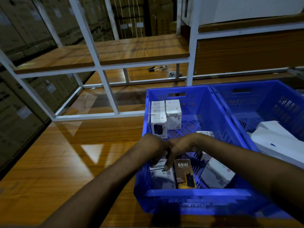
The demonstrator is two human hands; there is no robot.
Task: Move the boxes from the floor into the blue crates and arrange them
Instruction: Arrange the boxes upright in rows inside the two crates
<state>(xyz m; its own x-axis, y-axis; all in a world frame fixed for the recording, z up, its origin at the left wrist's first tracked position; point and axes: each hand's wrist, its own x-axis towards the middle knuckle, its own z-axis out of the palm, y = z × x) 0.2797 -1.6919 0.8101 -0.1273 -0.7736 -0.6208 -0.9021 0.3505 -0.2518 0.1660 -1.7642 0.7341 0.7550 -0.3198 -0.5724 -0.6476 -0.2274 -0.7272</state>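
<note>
A blue crate [194, 196] stands on the wooden surface in front of me. Several white boxes [173, 116] are stacked upright in its far-left corner. In the near part stand a white box [162, 174], a brown box marked 65W [185, 175] and a tilted white box [217, 176]. Another white box [205, 133] shows behind my right wrist. My left hand [154, 148] and my right hand [180, 148] meet over the near-left corner. Their fingers are curled down onto the top of the near-left white box, and the grip itself is partly hidden.
A second blue crate [263, 99] sits right beside the first and holds large white boxes [276, 140]. A white metal rack [107, 83] with wooden shelves stands behind. Small dark items [152, 69] lie on its lower shelf. Stacked cartons [19, 112] line the left side.
</note>
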